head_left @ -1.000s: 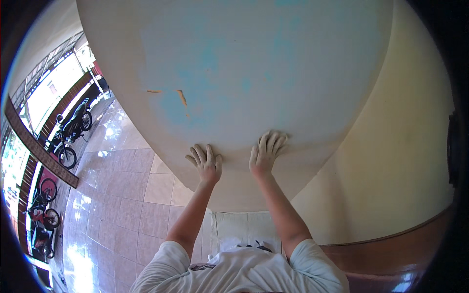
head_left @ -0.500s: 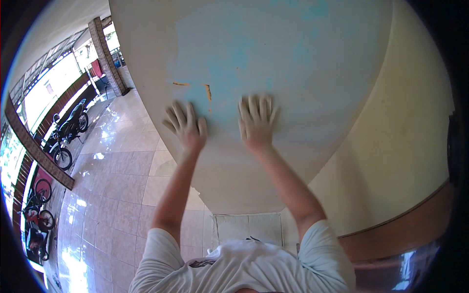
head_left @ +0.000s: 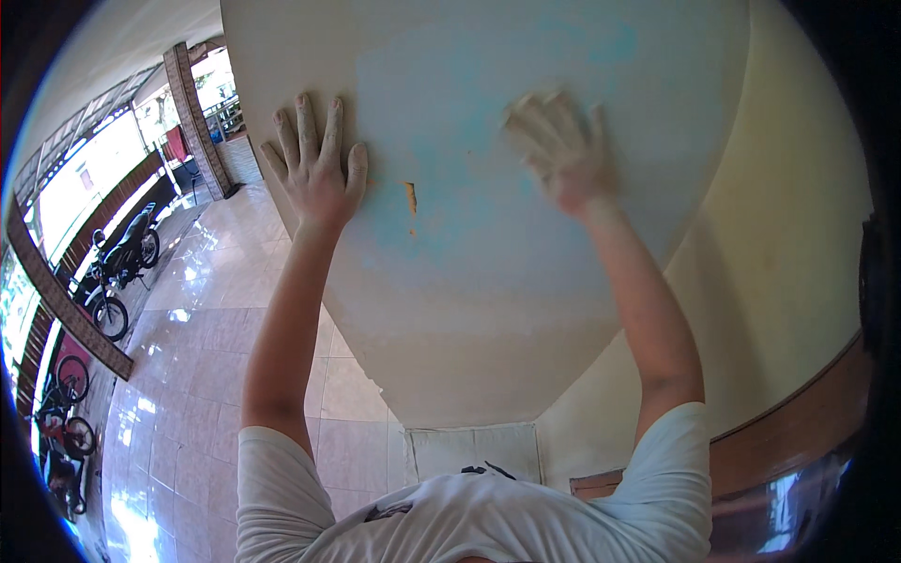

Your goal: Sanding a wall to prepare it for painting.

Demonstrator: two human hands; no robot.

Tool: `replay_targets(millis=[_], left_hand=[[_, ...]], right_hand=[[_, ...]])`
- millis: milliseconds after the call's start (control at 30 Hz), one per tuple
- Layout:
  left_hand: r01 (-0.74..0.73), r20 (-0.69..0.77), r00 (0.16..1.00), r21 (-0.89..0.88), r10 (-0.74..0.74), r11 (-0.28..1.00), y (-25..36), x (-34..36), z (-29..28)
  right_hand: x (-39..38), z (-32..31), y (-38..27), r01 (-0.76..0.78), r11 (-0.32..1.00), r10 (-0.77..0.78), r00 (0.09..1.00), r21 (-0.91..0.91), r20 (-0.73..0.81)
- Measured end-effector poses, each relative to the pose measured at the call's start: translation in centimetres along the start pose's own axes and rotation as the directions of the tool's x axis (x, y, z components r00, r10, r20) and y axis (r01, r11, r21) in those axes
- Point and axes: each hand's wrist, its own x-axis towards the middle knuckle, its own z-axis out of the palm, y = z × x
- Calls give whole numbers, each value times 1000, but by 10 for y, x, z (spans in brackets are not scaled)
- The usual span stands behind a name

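A pale wall (head_left: pixel 488 319) with blue patches stands in front of the person. The left hand (head_left: pixel 317 174) lies flat on its left part, fingers spread. The right hand (head_left: pixel 568 155), blurred, is over its right part, fingers also spread; firm contact is hard to tell. Between them, nearer the left hand, is a brown chip (head_left: pixel 410 198). Far left stands a motorcycle (head_left: pixel 122 258).

We take this for a roofed porch or carport, probably a home's: a glossy tiled floor (head_left: pixel 211 361) spreads left past a patterned pillar (head_left: pixel 197 117), a black motorcycle (head_left: pixel 124 258) stands near a brown slatted fence (head_left: pixel 139 184) in daylight, and a patchily painted wall (head_left: pixel 460 281) faces us.
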Motion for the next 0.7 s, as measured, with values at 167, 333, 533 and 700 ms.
replay_targets(millis=[167,333,533,700], left_hand=[[-18,-28,999,-21,17,1000,5,1,9],[-76,-13,997,31,76,997,-6,15,1],[-243,-112,963,43,246,969,0,107,3],[-118,3,993,94,118,989,6,116,-3]], right_hand=[[34,-5,55,-333,942,326,870,47,-369],[15,-2,1,47,993,-53,997,111,55],[49,-5,152,-447,894,397,760,29,-515],[36,22,104,-541,825,558,826,163,-85]])
